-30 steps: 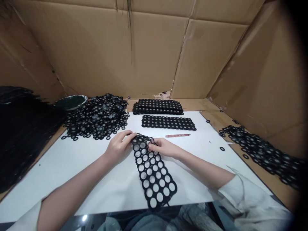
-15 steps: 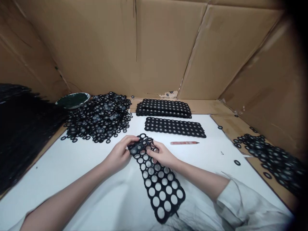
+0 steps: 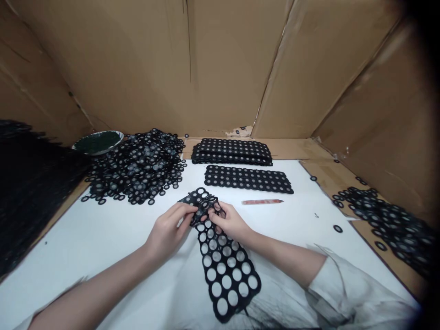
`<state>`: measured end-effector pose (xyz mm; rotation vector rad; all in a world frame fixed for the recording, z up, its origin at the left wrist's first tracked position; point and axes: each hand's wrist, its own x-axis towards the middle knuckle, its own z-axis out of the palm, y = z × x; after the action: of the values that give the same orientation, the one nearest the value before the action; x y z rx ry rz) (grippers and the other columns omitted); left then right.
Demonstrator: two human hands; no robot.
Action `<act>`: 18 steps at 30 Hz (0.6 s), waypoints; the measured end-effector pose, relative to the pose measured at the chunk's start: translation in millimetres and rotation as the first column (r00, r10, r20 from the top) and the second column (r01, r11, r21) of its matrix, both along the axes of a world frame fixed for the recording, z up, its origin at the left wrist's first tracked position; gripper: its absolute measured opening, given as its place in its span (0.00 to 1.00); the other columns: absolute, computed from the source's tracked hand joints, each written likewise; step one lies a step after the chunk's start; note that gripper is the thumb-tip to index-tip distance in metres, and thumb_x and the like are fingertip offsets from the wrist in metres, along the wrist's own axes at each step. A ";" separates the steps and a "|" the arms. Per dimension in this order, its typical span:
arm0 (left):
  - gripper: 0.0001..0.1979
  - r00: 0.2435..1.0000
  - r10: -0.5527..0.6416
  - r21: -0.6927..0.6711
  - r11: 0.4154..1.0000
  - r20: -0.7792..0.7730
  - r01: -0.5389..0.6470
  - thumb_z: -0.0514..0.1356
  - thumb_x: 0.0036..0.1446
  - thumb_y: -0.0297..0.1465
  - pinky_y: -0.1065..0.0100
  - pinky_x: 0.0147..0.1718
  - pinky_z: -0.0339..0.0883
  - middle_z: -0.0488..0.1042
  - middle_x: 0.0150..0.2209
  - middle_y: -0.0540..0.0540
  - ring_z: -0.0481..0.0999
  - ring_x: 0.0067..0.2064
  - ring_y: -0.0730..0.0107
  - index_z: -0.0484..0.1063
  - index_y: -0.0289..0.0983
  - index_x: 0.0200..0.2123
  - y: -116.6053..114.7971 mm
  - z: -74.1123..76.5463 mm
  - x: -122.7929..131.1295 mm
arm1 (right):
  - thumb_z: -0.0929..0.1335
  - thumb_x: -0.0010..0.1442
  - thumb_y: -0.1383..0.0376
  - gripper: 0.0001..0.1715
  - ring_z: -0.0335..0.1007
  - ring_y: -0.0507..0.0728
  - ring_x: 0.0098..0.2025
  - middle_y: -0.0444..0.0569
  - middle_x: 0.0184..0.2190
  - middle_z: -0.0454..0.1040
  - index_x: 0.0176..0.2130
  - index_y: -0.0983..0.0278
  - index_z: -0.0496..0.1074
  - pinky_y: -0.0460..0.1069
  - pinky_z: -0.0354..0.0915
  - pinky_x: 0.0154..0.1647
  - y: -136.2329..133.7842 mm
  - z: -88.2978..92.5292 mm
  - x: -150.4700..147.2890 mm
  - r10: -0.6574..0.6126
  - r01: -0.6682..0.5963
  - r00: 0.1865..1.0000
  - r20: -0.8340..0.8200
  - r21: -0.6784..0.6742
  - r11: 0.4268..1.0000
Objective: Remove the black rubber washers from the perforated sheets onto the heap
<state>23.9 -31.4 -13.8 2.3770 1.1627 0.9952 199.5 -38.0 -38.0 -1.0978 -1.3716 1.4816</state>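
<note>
A black perforated sheet point(image 3: 225, 270) full of round holes lies lengthwise on the white table surface point(image 3: 113, 233) in front of me. My left hand point(image 3: 170, 229) pinches its far end from the left, fingers closed on the material. My right hand point(image 3: 228, 222) grips the same end from the right, fingertips hooked into the holes. The far end is crumpled and lifted between both hands.
A heap of loose black rings point(image 3: 137, 167) lies at back left beside a green dish point(image 3: 98, 142). A stack of perforated sheets point(image 3: 232, 151) and a single sheet point(image 3: 247, 178) lie behind. A red pencil point(image 3: 261, 201) and more rings point(image 3: 388, 224) lie right. Cardboard walls point(image 3: 220, 64) surround.
The far end of the sheet has been bunched and lifted between both hands. My hands drew slightly nearer to me and closer together.
</note>
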 end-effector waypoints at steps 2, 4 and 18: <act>0.09 0.998 0.033 0.028 0.999 -0.046 -0.032 0.50 0.55 0.28 0.69 0.35 0.66 0.71 0.33 0.47 0.71 0.36 0.71 0.68 0.38 0.36 -3.7 -3.4 2.2 | 0.61 0.55 0.61 0.09 0.54 0.43 0.15 0.45 0.29 0.69 0.32 0.65 0.60 0.41 0.56 0.15 -0.6 -1.0 -0.2 0.006 -0.006 1.000 -0.011 0.013 1.000; 0.09 0.995 0.058 0.014 0.998 -0.087 -0.057 0.50 0.55 0.30 0.69 0.35 0.67 0.72 0.34 0.47 0.72 0.36 0.70 0.68 0.38 0.38 -4.9 -6.2 3.2 | 0.61 0.55 0.60 0.10 0.54 0.43 0.15 0.44 0.28 0.68 0.32 0.66 0.61 0.41 0.56 0.15 -1.1 -2.7 -0.4 0.004 -0.004 1.000 -0.014 0.020 1.000; 0.14 0.995 0.103 -0.322 0.941 -0.006 -0.099 0.54 0.52 0.36 0.66 0.39 0.67 0.73 0.42 0.48 0.72 0.38 0.68 0.68 0.41 0.42 -6.9 -2.0 6.2 | 0.63 0.53 0.63 0.06 0.55 0.44 0.16 0.39 0.20 0.61 0.30 0.65 0.63 0.42 0.53 0.17 -7.2 1.7 -1.6 -0.060 0.052 0.994 -0.090 -0.092 0.994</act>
<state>30.1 -38.3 -15.8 2.0702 1.3406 0.7764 197.8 -45.2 -36.3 -1.1002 -1.2113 1.5465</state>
